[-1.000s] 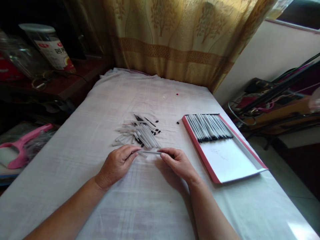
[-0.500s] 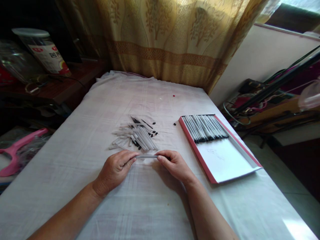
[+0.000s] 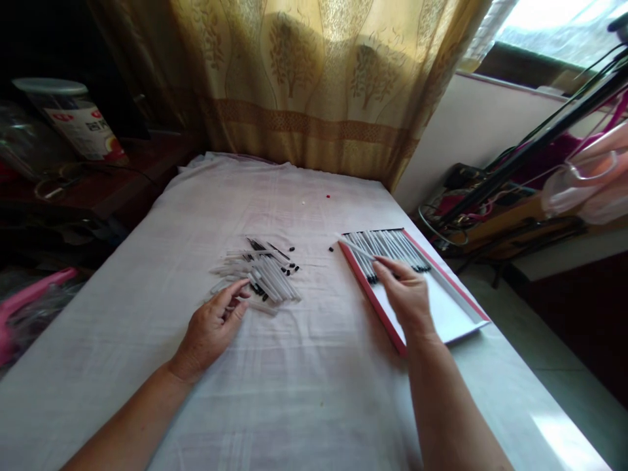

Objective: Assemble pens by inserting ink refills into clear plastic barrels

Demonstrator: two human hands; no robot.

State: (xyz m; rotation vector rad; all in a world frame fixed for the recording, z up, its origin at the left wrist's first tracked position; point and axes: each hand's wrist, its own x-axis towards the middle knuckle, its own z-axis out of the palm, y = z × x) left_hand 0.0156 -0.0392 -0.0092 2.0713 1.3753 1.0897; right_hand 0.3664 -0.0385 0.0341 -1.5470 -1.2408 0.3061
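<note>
My right hand (image 3: 408,294) pinches one end of a pen (image 3: 357,247) with a whitish clear barrel, holding it slanted above the left side of a shallow pink-edged box (image 3: 373,306). A row of similar pens (image 3: 392,248) with black ends lies across the far part of that box. My left hand (image 3: 213,325) is open at the near-left edge of a loose pile, thumb and fingers apart. Clear pen barrels (image 3: 275,280) make up most of the pile. Thin black refills (image 3: 256,246) stick out at its back, and small black caps (image 3: 293,265) lie beside it.
A lone black cap (image 3: 330,248) lies left of the box; a red bit (image 3: 328,196) and a white bit lie farther back on the cloth-covered table (image 3: 294,405). A lidded jar (image 3: 81,124) stands on the dark side table. A curtain (image 3: 304,85) hangs behind.
My right hand has carried the pen rightward and up to the box. My left hand has let go of the pen and moved left to the pile. The view has shifted slightly.
</note>
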